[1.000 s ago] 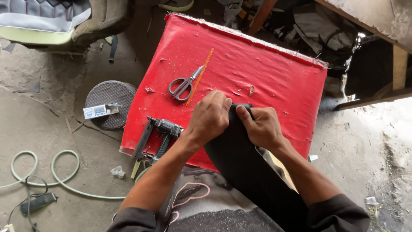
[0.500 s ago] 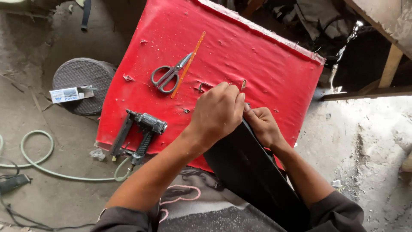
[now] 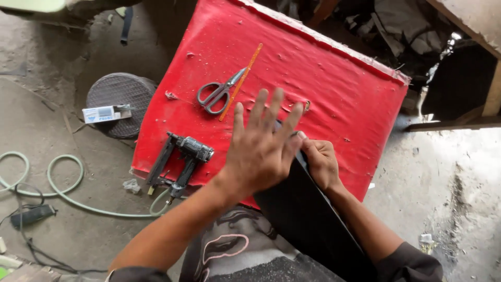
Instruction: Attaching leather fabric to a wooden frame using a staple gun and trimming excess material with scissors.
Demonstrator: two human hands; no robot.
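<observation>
The red cushion (image 3: pixel 334 89) lay beneath both hands. The black sheet (image 3: pixel 308 214) ran from them toward the person. The left hand (image 3: pixel 259 146) spread flat, fingers apart; the right hand (image 3: pixel 321 162) pinched the sheet's edge. Scissors (image 3: pixel 218 93) lay just beyond the left fingertips.

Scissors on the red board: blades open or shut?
Shut. The scissors lie flat on the red board, blades together in one point, beside the orange ruler; neither hand touches them.

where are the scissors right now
In the head view, the scissors lie on the red cushion, beside the orange ruler, up-left of the spread left hand.
</observation>
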